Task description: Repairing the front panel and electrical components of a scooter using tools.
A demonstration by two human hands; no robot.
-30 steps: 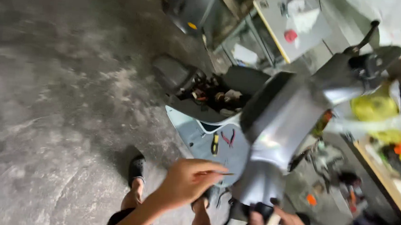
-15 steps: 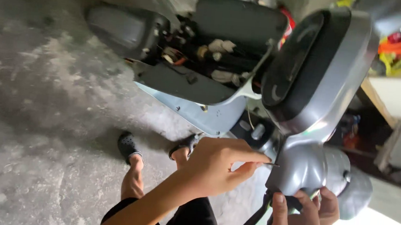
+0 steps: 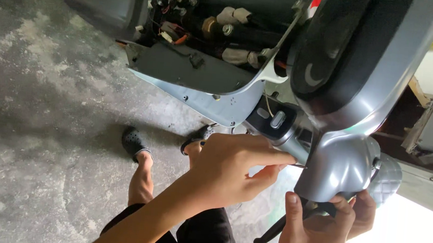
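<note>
- Left hand [image 3: 233,171] is pinching a thin screw [image 3: 299,166], long axis lying level, tip pointing at the grey handlebar cover [image 3: 340,165].
- Right hand [image 3: 320,230] is gripping the cover's lower edge beside the black brake lever [image 3: 275,232].

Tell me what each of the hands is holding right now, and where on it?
The right hand grips the scooter's silver handlebar cover from beneath, at its lower edge. The left hand pinches something thin against the cover's side; what it is cannot be told.
</note>
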